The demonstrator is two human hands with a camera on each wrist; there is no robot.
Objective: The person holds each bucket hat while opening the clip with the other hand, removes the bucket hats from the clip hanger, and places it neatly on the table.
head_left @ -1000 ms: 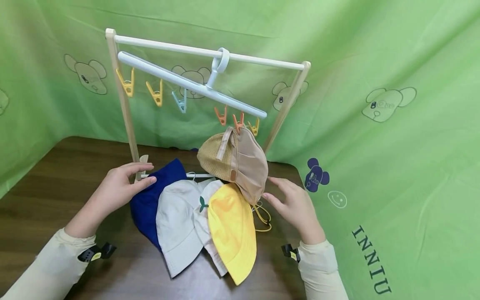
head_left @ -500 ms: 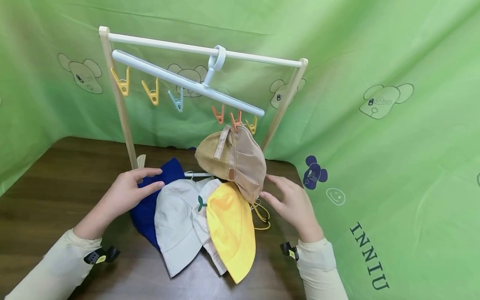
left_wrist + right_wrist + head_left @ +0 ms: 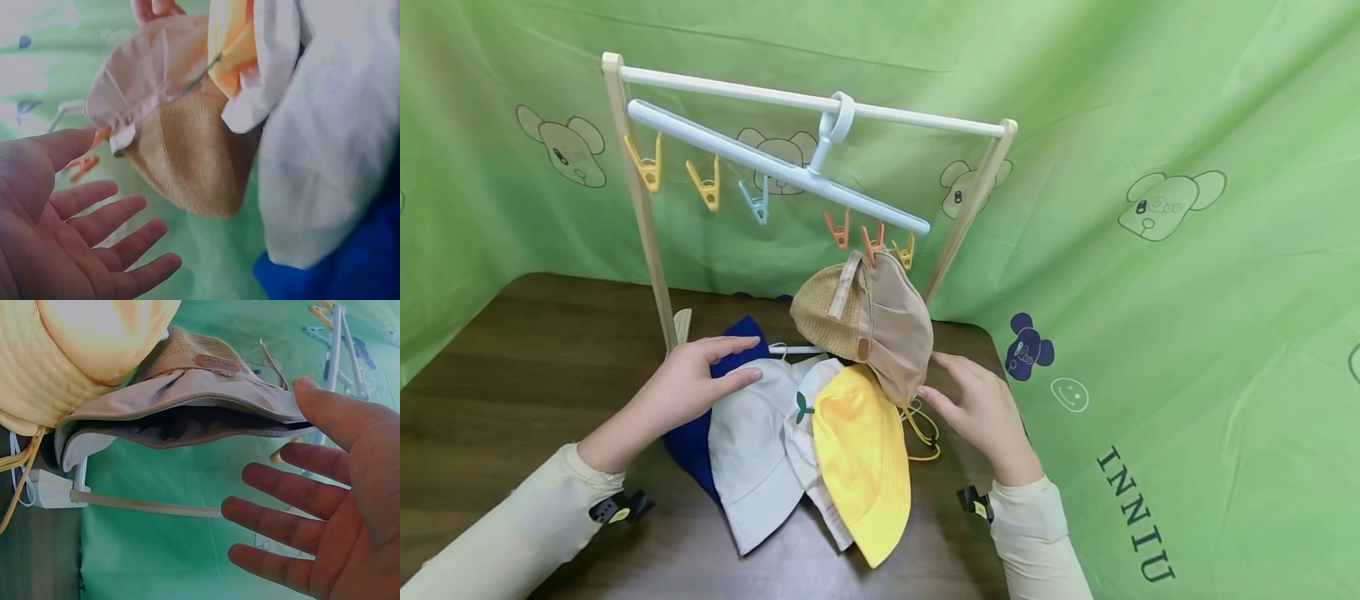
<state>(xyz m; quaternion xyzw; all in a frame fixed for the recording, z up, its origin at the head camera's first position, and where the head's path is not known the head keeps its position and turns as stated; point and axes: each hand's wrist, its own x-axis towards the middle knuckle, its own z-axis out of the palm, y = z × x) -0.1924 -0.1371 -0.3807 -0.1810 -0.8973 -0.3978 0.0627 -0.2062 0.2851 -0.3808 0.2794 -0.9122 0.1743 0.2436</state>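
A beige hat (image 3: 895,325) with a woven straw-coloured crown hangs from an orange clip (image 3: 873,240) on the pale blue hanger (image 3: 775,167). My right hand (image 3: 981,408) is beside its brim, fingers extended, holding nothing; the right wrist view shows the thumb near the brim's edge. My left hand (image 3: 688,387), fingers spread and holding nothing, hovers over the blue hat (image 3: 692,454) and the light grey hat (image 3: 756,454). A whitish hat (image 3: 808,442) with a green sprout lies partly hidden under the yellow hat (image 3: 865,458). In the left wrist view the palm faces the hanging hat (image 3: 181,150).
The hanger tilts down to the right on a rack's white bar (image 3: 925,119) with wooden posts (image 3: 643,200). Other clips, such as a yellow clip (image 3: 646,164) and a blue clip (image 3: 756,200), hang without hats. A yellow cord (image 3: 925,433) trails on the brown table (image 3: 580,333).
My left hand has moved right, from the blue hat's far edge to over the grey hat. My right hand has stayed beside the hanging hat. The view has shifted slightly.
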